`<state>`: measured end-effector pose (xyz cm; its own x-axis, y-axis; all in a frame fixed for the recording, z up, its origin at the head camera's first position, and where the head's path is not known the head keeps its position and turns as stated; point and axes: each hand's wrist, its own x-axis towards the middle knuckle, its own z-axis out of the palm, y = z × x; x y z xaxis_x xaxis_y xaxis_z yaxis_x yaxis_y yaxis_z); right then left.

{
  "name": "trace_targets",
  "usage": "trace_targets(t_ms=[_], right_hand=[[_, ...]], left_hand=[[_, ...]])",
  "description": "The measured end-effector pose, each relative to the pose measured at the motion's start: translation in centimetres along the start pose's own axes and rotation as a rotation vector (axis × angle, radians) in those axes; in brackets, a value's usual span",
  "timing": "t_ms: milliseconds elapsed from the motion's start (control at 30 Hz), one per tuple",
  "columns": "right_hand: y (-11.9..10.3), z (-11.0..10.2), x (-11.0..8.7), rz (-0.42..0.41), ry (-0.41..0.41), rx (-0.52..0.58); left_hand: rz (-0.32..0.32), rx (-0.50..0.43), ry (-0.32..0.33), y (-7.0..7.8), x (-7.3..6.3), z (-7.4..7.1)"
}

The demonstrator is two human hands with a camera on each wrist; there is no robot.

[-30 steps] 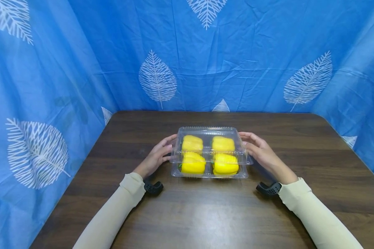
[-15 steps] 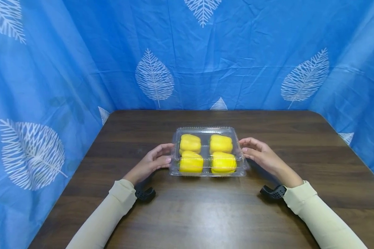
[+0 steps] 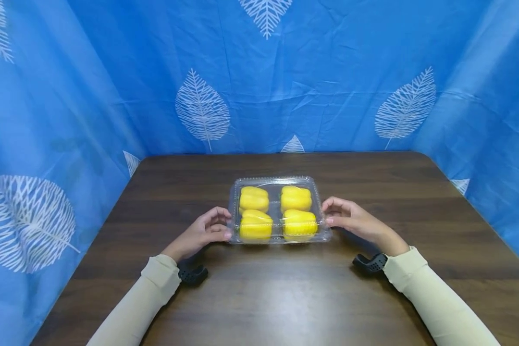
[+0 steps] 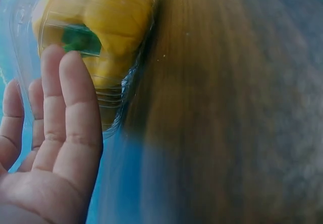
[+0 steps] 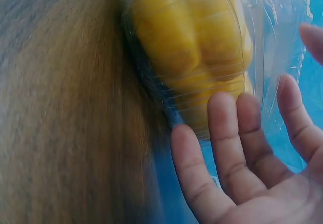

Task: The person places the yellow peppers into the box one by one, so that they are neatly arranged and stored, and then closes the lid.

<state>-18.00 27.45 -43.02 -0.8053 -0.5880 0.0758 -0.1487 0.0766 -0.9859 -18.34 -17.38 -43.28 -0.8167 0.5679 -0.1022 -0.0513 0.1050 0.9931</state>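
A clear plastic clamshell box (image 3: pixel 277 181) lies on the table with its lid down over several yellow bell peppers (image 3: pixel 256 225). The left hand (image 3: pixel 201 234) is at the box's left side, fingertips right at the wall. In the left wrist view its fingers (image 4: pixel 81 103) are nearly straight, and a pepper's green stem (image 4: pixel 81 40) shows through the plastic. At the opposite side, the right hand (image 3: pixel 354 221) has its fingertips close to the rim. The right wrist view shows these fingers (image 5: pixel 227 138) spread and loosely extended beside the ribbed wall.
The dark wooden table (image 3: pixel 281 288) extends around the box. Blue curtains (image 3: pixel 328 62) with white leaf prints enclose its back and sides. A black wrist strap (image 3: pixel 193 275) is on the left wrist and another black strap (image 3: pixel 369 263) on the right.
The lid, tilted partly up a second ago, has come down over the peppers. Both hands have slid slightly toward the near side along the box's sides. The head view has shifted a little.
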Motion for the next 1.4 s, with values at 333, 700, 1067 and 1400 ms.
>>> trace_targets(t_ms=[333, 700, 1067, 1400], right_hand=[[0.3, 0.2, 0.7, -0.047, -0.17, -0.005], [0.5, 0.0, 0.6, -0.063, -0.21, 0.032], [1.0, 0.3, 0.7, -0.073, -0.246, 0.096], [1.0, 0.8, 0.7, -0.106, -0.243, 0.16]], left_hand=[[0.024, -0.023, -0.058, -0.1, -0.1, -0.1], [0.045, 0.023, -0.113, -0.4, 0.4, -0.1], [0.042, -0.023, -0.069, -0.9, 0.2, 0.3], [0.065, -0.079, -0.029, -1.3, 0.2, 0.8]])
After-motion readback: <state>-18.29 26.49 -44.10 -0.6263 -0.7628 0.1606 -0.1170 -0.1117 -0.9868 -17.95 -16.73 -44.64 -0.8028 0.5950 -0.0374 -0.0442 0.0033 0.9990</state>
